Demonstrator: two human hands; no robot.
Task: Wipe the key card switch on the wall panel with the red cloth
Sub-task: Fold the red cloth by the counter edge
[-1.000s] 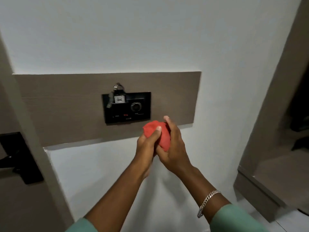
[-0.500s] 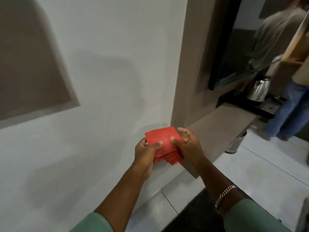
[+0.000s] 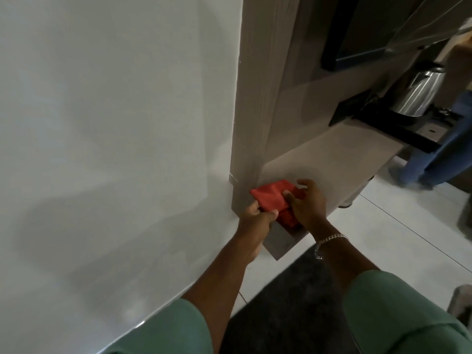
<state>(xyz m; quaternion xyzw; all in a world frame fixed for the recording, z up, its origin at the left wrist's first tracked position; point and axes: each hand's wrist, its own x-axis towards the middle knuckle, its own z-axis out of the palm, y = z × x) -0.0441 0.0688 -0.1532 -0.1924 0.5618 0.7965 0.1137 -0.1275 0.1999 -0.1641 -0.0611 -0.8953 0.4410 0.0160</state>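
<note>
The red cloth (image 3: 272, 199) is folded and held between both hands, low over the near corner of a beige wooden counter (image 3: 339, 159). My left hand (image 3: 255, 221) pinches its left edge. My right hand (image 3: 307, 205) grips its right side, thumb on top and fingers spread. The key card switch and its wall panel are out of view; only bare white wall (image 3: 115, 123) shows at left.
A steel kettle (image 3: 424, 92) stands on a black tray (image 3: 398, 123) at the counter's far end. Another person's jeans-clad legs (image 3: 434, 154) stand at right on the tiled floor. A dark mat (image 3: 286, 302) lies below my arms.
The view has swung right and down, away from the wall panel with the switch. Both hands carried the cloth from just below the switch to the counter corner, and the cloth went from bunched to folded.
</note>
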